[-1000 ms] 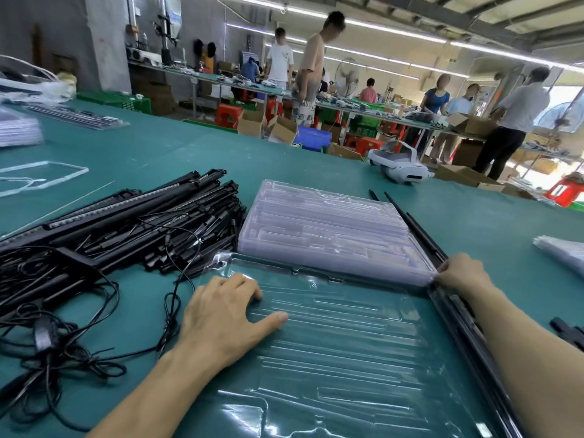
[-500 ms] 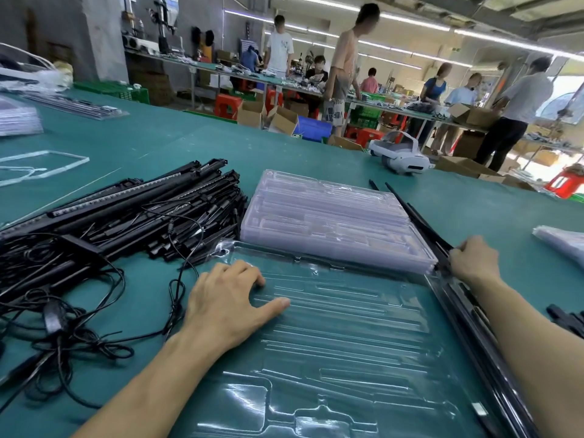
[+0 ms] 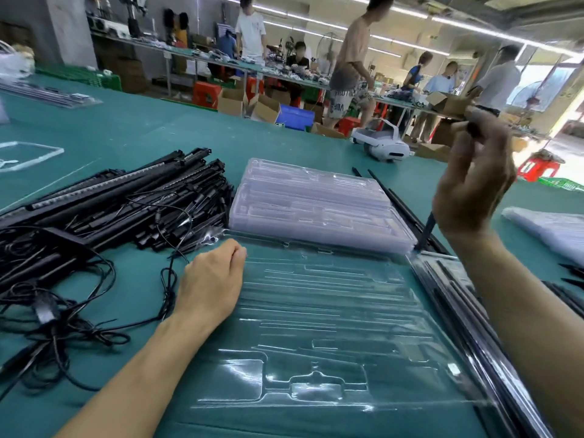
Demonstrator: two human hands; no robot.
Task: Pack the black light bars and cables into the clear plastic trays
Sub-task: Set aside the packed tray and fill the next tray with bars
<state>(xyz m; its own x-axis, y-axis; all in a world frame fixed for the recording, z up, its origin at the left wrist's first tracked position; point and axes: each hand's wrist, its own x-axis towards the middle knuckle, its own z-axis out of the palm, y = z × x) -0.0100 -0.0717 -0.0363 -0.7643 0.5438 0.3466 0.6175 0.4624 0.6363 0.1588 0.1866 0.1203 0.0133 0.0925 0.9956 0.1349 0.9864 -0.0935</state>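
An empty clear plastic tray (image 3: 331, 317) lies flat on the green table in front of me. My left hand (image 3: 211, 282) rests on its left edge with the fingers curled under. My right hand (image 3: 474, 181) is raised above the tray's far right corner and grips a black light bar (image 3: 426, 229), held steeply with its lower end near the table. A pile of black light bars (image 3: 126, 200) with tangled black cables (image 3: 57, 311) lies to the left. More black bars (image 3: 398, 200) lie along the right side.
A stack of clear trays (image 3: 316, 203) sits just behind the open tray. A white headset (image 3: 384, 143) lies further back on the table. Clear bags (image 3: 550, 229) lie at the right. Several people work at benches beyond the table.
My right hand has risen from the table at the stack's right corner, lifting a black light bar upright. My left hand has curled its fingers and stayed on the tray's left edge.
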